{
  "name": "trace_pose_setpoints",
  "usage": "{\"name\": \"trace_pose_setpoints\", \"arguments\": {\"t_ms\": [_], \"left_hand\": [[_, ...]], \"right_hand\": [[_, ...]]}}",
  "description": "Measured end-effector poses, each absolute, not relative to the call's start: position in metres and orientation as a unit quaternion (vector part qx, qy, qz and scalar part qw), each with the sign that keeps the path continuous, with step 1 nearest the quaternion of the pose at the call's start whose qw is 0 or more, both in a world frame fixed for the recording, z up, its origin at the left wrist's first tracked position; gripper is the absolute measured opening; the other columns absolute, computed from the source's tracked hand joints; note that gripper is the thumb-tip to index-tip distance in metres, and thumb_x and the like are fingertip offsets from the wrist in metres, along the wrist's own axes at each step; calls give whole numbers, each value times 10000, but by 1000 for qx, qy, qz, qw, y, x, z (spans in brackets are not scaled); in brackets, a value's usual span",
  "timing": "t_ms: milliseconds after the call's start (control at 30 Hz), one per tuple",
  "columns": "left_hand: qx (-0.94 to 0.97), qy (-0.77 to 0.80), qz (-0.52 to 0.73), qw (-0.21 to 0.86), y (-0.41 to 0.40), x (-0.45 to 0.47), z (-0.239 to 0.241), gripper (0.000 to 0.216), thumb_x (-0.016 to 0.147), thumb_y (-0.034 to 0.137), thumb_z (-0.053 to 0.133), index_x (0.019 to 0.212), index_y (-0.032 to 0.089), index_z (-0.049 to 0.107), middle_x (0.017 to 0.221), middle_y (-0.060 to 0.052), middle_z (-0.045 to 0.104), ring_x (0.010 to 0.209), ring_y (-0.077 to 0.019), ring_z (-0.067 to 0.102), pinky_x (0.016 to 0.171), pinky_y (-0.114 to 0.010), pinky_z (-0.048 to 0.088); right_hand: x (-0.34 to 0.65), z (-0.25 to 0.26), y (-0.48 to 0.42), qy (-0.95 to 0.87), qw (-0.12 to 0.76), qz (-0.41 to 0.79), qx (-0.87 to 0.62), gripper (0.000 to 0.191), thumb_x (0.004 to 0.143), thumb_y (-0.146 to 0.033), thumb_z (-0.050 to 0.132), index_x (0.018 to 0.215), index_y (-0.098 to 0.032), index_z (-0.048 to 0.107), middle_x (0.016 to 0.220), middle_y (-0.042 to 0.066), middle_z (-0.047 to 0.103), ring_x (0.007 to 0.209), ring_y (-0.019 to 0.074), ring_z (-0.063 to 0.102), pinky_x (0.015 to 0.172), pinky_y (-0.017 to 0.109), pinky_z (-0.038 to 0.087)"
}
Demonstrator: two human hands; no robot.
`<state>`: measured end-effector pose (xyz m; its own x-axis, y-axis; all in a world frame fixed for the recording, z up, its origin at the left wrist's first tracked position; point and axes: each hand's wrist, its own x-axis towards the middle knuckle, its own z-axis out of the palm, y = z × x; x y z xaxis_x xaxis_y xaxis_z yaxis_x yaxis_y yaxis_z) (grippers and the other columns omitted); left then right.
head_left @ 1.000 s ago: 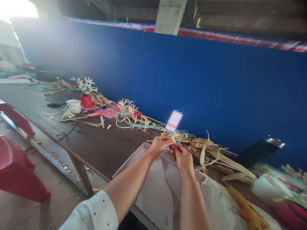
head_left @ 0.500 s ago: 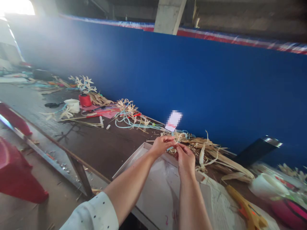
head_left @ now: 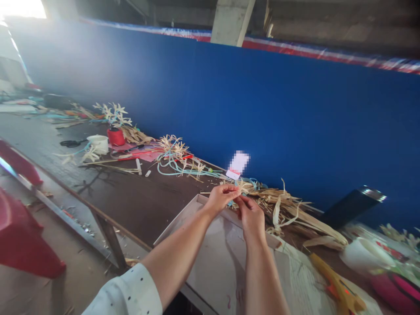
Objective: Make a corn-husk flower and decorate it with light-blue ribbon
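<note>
**Both hands pinch a straw piece above the tray's far rim**

Nearest, a white dotted sleeve (head_left: 131,293) shows on the left arm. Both bare forearms reach out over a shallow pale tray (head_left: 193,218) that lies at the near edge of the dark wooden table (head_left: 138,201). A yellow glue gun (head_left: 337,284) lies on printed paper to the right of the tray, with a white cup (head_left: 364,256) just beyond it.

Above the tray's far rim the left hand (head_left: 220,199) and the right hand (head_left: 252,215) meet. Their fingertips are closed together on a small straw piece (head_left: 239,188), thumbs and forefingers pinched tight and the other fingers curled. The piece is held clear of the table, just in front of a heap of dried husk strips (head_left: 295,212) that spreads rightward along the wall.

Left of the tray the tabletop shows open dark wood up to its front edge. There a metal leg (head_left: 110,238) drops to a littered concrete floor (head_left: 49,258), and a red stool (head_left: 22,245) stands on that floor, well apart from the table.

Farther along the table lie blue cords (head_left: 173,168) tangled with straw flowers, then a red spool (head_left: 116,137), a white tub (head_left: 99,143) and black scissors (head_left: 70,143). A blue wall (head_left: 295,118) closes the table's whole far side, and a concrete pillar (head_left: 231,22) rises behind it.
</note>
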<state>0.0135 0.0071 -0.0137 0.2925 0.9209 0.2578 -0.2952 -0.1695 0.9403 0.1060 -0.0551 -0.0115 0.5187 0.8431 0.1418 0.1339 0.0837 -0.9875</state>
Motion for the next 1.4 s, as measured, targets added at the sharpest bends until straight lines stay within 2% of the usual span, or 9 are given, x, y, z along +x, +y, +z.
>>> {"name": "trace_pose_setpoints", "arguments": {"t_ms": [200, 333, 667, 933, 1067, 1167, 1400], "left_hand": [[610, 314, 517, 512, 7, 12, -13, 302, 639, 374, 674, 791, 114, 670, 758, -56, 655, 703, -148, 588, 652, -248, 448], [639, 324, 523, 462, 6, 10, -11, 232, 661, 336, 662, 761, 127, 676, 780, -52, 652, 751, -149, 588, 696, -245, 444], [643, 253, 561, 456, 10, 14, -19, 86, 663, 227, 670, 695, 147, 671, 795, -35, 628, 762, -127, 578, 739, -240, 444], [666, 247, 548, 443, 5, 12, -13, 175, 691, 279, 655, 795, 144, 691, 870, -68, 648, 842, -154, 585, 756, -249, 450], [660, 265, 540, 451, 5, 12, -13, 309, 679, 357, 659, 893, 135, 668, 894, -57, 653, 753, -133, 575, 682, -230, 449], [654, 270, 539, 457, 4, 12, -14, 323, 671, 391, 658, 861, 130, 662, 838, -41, 652, 693, -118, 560, 651, -219, 440], [632, 289, 548, 467, 0, 11, -8, 309, 672, 411, 648, 786, 123, 667, 767, -43, 651, 725, -139, 578, 658, -223, 435]], "right_hand": [[105, -12, -56, -431, 600, 282, -612, 396, 657, -490, 640, 890, -174, 685, 460, -42, 486, 406, 99, 366, 398, 223, 284], [107, -14, -55, -439, 587, 282, -619, 428, 667, -488, 630, 939, -161, 677, 464, -38, 494, 407, 101, 375, 395, 218, 296], [111, -19, -53, -454, 595, 266, -608, 401, 645, -489, 643, 881, -166, 673, 506, -35, 514, 434, 115, 417, 401, 221, 307], [111, -17, -54, -432, 610, 241, -618, 376, 663, -492, 630, 835, -160, 665, 485, -33, 508, 416, 105, 397, 400, 220, 299], [109, -13, -56, -425, 616, 228, -623, 353, 653, -470, 645, 834, -167, 671, 488, -38, 522, 424, 104, 403, 406, 219, 301], [108, -12, -56, -425, 612, 227, -627, 365, 657, -479, 637, 836, -163, 676, 485, -37, 522, 416, 102, 392, 399, 222, 296], [107, -14, -55, -448, 599, 243, -618, 441, 639, -489, 641, 909, -143, 685, 471, -26, 533, 402, 107, 397, 402, 231, 304]]}}
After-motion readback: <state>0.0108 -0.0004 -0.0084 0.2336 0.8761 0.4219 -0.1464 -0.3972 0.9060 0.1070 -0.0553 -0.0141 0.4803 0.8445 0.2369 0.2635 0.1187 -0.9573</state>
